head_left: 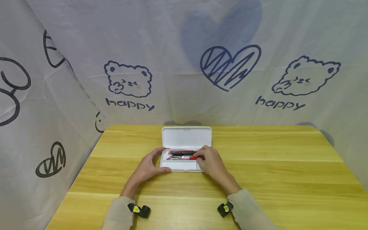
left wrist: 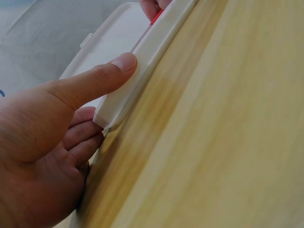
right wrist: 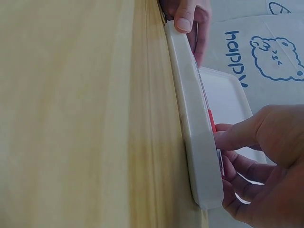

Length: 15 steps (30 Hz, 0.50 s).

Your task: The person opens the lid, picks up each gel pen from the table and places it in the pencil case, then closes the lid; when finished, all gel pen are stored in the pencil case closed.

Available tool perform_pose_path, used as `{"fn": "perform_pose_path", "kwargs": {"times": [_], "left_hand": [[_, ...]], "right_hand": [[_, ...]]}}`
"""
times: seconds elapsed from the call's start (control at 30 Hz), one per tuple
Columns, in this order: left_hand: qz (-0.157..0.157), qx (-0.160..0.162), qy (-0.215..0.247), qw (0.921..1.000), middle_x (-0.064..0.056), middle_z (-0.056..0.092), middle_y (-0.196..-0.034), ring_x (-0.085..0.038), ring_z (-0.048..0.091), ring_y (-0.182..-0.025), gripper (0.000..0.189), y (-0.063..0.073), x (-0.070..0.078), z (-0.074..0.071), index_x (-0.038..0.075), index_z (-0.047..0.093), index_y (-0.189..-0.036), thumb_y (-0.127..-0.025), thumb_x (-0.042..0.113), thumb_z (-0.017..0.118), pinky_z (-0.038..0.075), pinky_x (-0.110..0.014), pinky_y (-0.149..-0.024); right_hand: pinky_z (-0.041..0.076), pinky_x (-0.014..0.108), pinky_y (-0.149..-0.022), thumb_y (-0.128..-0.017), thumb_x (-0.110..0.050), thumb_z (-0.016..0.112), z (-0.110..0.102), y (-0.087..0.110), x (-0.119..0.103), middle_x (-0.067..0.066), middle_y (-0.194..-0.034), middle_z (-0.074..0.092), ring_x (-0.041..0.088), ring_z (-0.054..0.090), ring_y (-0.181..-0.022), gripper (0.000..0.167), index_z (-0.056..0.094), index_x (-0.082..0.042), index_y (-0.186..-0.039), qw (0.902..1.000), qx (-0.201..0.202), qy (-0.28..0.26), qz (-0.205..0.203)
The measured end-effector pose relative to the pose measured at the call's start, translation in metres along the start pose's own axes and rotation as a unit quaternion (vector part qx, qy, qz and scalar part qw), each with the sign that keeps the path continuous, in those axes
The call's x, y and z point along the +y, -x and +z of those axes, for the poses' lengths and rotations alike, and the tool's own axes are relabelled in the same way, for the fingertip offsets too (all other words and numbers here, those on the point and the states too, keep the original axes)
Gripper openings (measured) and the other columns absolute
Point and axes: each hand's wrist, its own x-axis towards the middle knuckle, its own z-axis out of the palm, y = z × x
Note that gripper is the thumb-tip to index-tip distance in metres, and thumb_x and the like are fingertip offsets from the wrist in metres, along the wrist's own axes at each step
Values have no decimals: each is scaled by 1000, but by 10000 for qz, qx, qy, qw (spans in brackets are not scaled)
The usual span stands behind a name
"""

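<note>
A white pencil case (head_left: 181,165) lies on the table with its lid (head_left: 187,136) raised at the back. Several pens, among them a black pen (head_left: 184,153) and a red pen (head_left: 192,158), lie lengthwise in its rear compartment. My left hand (head_left: 148,167) grips the case's left end, its thumb on the front rim in the left wrist view. At the right end, my right hand (head_left: 212,161) pinches the red pen between thumb and fingers; the right wrist view shows the pen low in the case. The right fingers hide the pens' right ends.
Wooden tabletop (head_left: 273,175) surrounds the case. Behind it hangs a pale cloth (head_left: 178,95) with printed hearts and bears, and more cloth drapes down the left side. A black band with a small camera sits on each wrist.
</note>
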Motion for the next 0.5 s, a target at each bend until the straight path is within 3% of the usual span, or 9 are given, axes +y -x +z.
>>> {"fn": "perform_pose_path", "kwargs": {"times": [0.13,0.3,0.4,0.5], "left_hand": [[29,9,35,10000,-12,50,-154,-30,35,-149,89,0,-1,0,10,52,-147,-72,25,96,23,-50,-124],[46,19,8,10000,-12,50,-153,-31,36,-148,89,0,0,0,9,52,-147,-71,25,96,24,-50,-124],[67,15,-14,10000,-13,50,-153,-32,36,-148,88,-1,0,0,8,52,-147,-72,26,96,24,-52,-123],[67,29,16,10000,-14,50,-153,-33,35,-149,88,0,-1,0,8,51,-147,-73,25,96,24,-53,-123]], "right_hand": [[55,42,-85,-87,6,72,-2,1,0,6,-97,69,25,64,-92,16,81,-5,-95,9998,89,-183,-46],[57,36,-74,-88,5,75,-13,-1,9,9,-98,71,23,66,-88,16,79,-2,-101,9966,590,-556,-172],[56,28,-69,-90,5,73,-21,-2,21,12,-103,73,23,67,-87,19,75,0,-108,9923,897,-851,23],[58,24,-74,-90,6,72,-27,-3,34,17,-108,72,28,68,-91,28,71,2,-117,9851,1013,-1313,464]]}}
